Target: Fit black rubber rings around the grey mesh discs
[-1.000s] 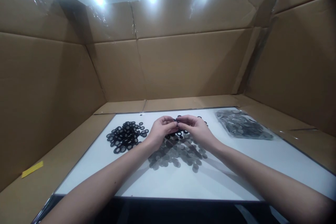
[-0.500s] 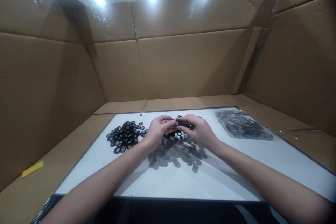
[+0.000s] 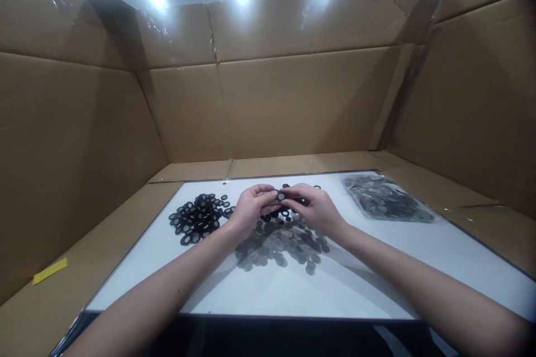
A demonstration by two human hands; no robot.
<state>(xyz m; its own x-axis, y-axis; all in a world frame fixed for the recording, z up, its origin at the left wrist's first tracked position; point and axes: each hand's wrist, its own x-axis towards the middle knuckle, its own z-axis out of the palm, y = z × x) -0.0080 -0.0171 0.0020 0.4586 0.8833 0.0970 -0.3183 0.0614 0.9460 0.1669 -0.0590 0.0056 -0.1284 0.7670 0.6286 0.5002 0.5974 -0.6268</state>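
Between the fingertips of both hands is a small black ring with a grey disc in its middle. My left hand pinches its left edge, and my right hand grips it from the right with thumb and forefinger. Below the hands a loose pile of translucent grey discs lies on the white board. Some black rings lie behind and under the hands, partly hidden by them. To the left is a heap of black rings with grey centres.
A clear plastic bag of grey discs lies at the back right of the white board. Cardboard walls stand at the back and both sides. A yellow tape strip sticks to the cardboard at left.
The ring with its disc has turned to show more of its face towards me. Both hands stay almost where they were.
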